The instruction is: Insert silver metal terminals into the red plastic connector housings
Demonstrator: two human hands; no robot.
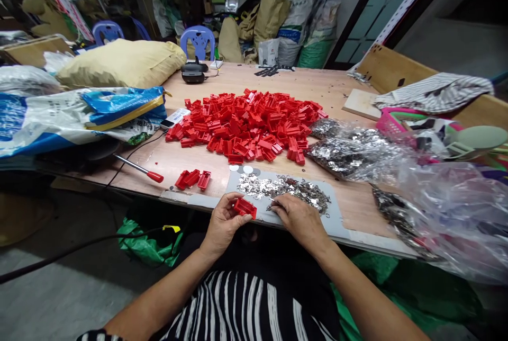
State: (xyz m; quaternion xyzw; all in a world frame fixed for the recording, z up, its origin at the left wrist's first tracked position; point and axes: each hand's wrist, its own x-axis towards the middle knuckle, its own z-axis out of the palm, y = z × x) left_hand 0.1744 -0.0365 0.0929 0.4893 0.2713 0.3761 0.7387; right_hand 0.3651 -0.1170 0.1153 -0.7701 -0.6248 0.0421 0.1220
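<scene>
Around the grey mat (335, 223), itself smooth and matt, the clock ran thus. Toward its twelve o'clock edge, the metal pieces (305, 188) shone brightly. At eleven, the red casings (246, 121) looked like smooth plastic, faintly glossy. At two, clear plastic bags (357, 151) were glossy and crinkled; farther out at two, the striped cloth (432, 92) looked matt. At nine, the lever's rod (133, 165) was polished metal. At ten, the tan sack (123, 63) looked matt and creased.
</scene>
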